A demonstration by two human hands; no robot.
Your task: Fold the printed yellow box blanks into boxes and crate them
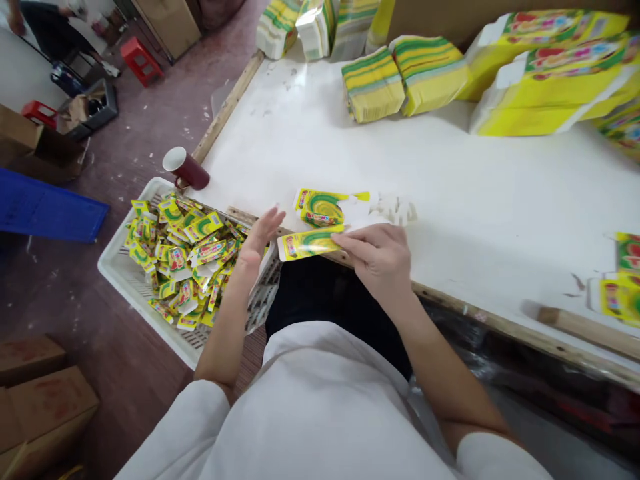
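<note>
At the far left I see a dark floor with a blue panel (47,212), brown cartons (37,393) and two red stools (141,60); another person stands at the top corner, only partly in frame. Moving right, a white slatted crate (131,283) sits on the floor against the table edge, heaped with small folded yellow-and-green boxes (185,263), low and close, apparently so finished pieces can be dropped in without reaching. A dark red mug (186,169) stands on the table's corner just above the crate, out of the working area.

My left hand (257,237) hovers over the crate's right rim, fingers straight and loosely spread, palm turned inward, holding nothing. Just beside it, my right hand (383,257) pinches the right end of a flat yellow carton blank (307,244) between thumb and fingers, keeping it level at the table's near edge, above my lap. Directly behind it, another printed blank (323,207) lies flat on the white table (480,193), touching a small pile of white plastic pieces (397,208), within easy reach.

Further back and right, bundles of unfolded blanks (400,80) stand in stacks. At the far right edge lie a few more printed pieces (620,293) and a wooden handle (585,327).
</note>
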